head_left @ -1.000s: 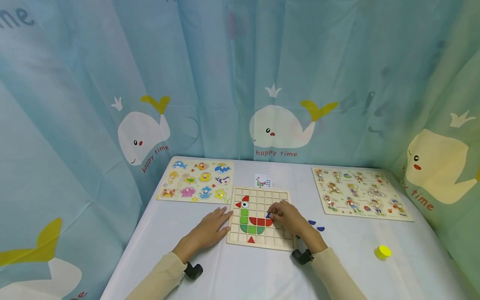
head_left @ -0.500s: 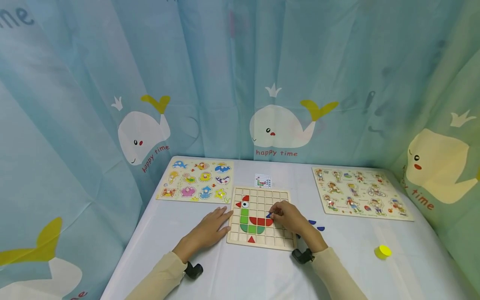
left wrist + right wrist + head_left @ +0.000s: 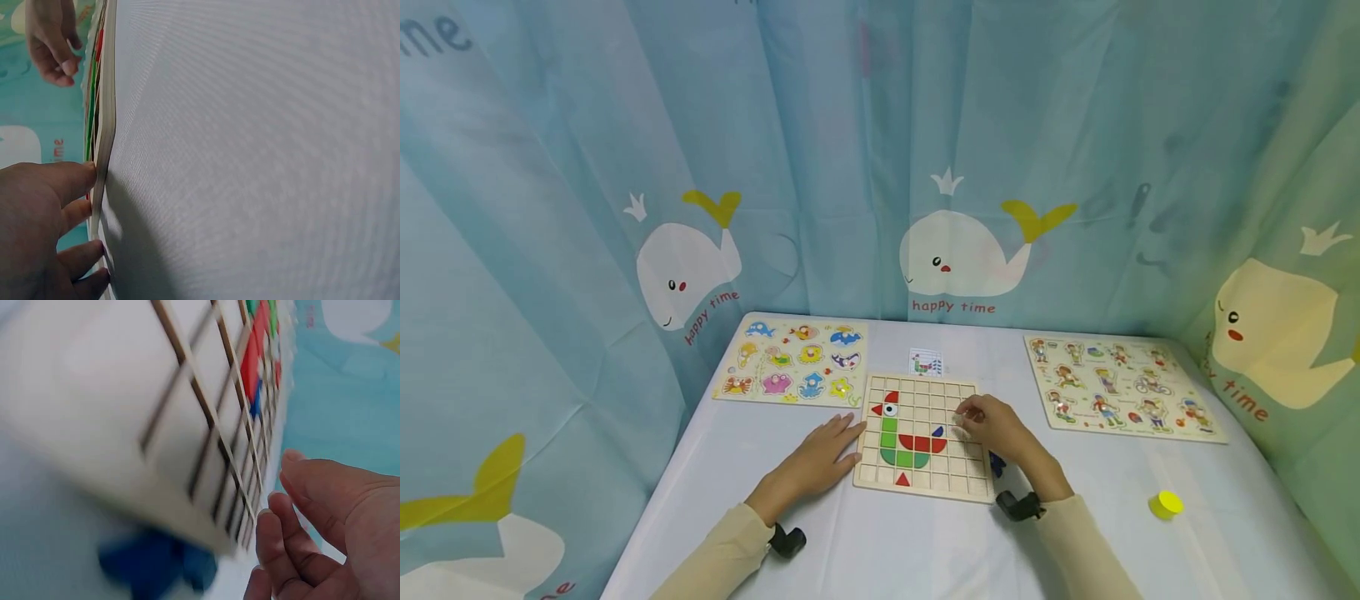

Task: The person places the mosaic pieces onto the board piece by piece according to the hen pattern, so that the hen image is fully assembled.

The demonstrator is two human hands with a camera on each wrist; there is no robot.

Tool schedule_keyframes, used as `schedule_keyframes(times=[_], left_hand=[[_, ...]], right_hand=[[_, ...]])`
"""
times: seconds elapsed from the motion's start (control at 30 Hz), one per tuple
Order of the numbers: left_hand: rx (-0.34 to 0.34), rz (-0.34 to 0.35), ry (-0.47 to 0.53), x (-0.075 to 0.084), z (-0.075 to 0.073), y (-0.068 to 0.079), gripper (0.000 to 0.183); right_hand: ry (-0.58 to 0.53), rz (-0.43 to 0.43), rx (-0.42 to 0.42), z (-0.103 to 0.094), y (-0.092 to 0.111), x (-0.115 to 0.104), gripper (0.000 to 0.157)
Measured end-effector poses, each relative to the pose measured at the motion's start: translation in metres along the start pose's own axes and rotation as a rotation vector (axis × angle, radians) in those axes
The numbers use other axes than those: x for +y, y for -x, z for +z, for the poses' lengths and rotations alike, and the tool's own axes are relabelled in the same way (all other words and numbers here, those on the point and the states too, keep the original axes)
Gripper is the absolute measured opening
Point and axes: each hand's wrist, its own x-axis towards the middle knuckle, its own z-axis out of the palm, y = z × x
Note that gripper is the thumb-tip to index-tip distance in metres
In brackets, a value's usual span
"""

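Head: two far puzzles (image 3: 790,359) (image 3: 1123,388), one yellow cylinder (image 3: 1165,504) right
Left hand (image 3: 820,454): spread, touching board (image 3: 919,408)
Right hand (image 3: 1000,429): fingertips apart, above board

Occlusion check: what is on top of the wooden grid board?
Red pieces, green pieces, an eye piece and a blue piece. In the head view, the right hand hides part of the grid board at its right.

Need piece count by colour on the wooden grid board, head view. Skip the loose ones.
Red pieces: 6
Green pieces, light and dark: 5
Blue piece: 1
White eye piece: 1
Total on the grid board: 13
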Motion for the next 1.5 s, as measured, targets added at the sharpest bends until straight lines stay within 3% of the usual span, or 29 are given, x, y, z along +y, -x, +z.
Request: schedule_keyframes(times=[0.17,0.37,0.83,1.17,1.5], left_hand=[[0.003,0.001,0.003,0.001,0.0,0.001,0.056],[0.0,-0.002,0.022,0.002,0.0,0.003,0.056],[-0.002,-0.007,0.016,0.002,0.001,0.002,0.056],[0.006,-0.005,0.003,0.0,0.002,0.001,0.057],[0.007,0.001,-0.002,-0.001,0.002,0.001,0.057]], right_hand=[[0.06,0.058,-0.001,-0.026,0.013,0.01,0.019],[0.126,0.148,-0.094,-0.044,0.028,0.023,0.028],[0.075,0.045,-0.063,-0.029,0.018,0.037,0.019],[0.146,0.117,0.007,-0.027,0.018,0.037,0.019],[0.167,0.111,0.035,-0.023,0.013,0.043,0.021]])
